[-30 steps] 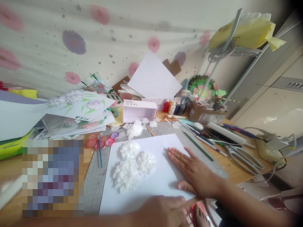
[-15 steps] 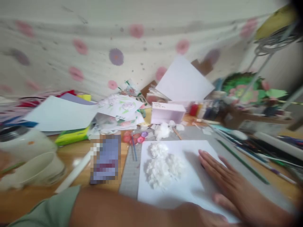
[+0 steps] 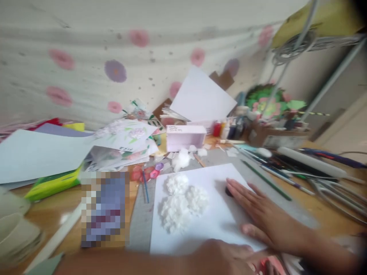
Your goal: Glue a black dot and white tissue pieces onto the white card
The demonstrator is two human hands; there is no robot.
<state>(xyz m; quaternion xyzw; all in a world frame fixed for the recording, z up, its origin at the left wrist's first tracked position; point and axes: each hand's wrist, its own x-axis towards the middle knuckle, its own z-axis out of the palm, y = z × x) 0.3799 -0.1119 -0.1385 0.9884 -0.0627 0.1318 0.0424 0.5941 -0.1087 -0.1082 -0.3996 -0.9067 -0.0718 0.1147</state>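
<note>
A white sheet of paper (image 3: 215, 221) lies on a grey mat, with three fluffy white paper-like flower clusters (image 3: 174, 210) grouped on its left half. My right hand (image 3: 255, 206) rests on the sheet's right side, fingers stretched out. A small black object (image 3: 228, 191) shows beside its fingertips, mostly hidden. My left arm reaches across the bottom of the view, and my left hand (image 3: 226, 252) is over the sheet's near edge, blurred, its fingers partly hidden. Just beyond its fingertips is something red (image 3: 265, 264), cut off by the frame edge.
A white box (image 3: 186, 137) and a tuft of white material (image 3: 181, 159) stand behind the sheet. Brushes and a green pencil (image 3: 266, 179) lie right. Left are a pixelated flat item (image 3: 107, 208), a yellow-green pack (image 3: 54, 185) and a pale cup (image 3: 18, 238).
The view has swung to the right, so the desk's things appear further left. My left hand has shifted right over the sheet's near edge. My right hand still lies on the paper.
</note>
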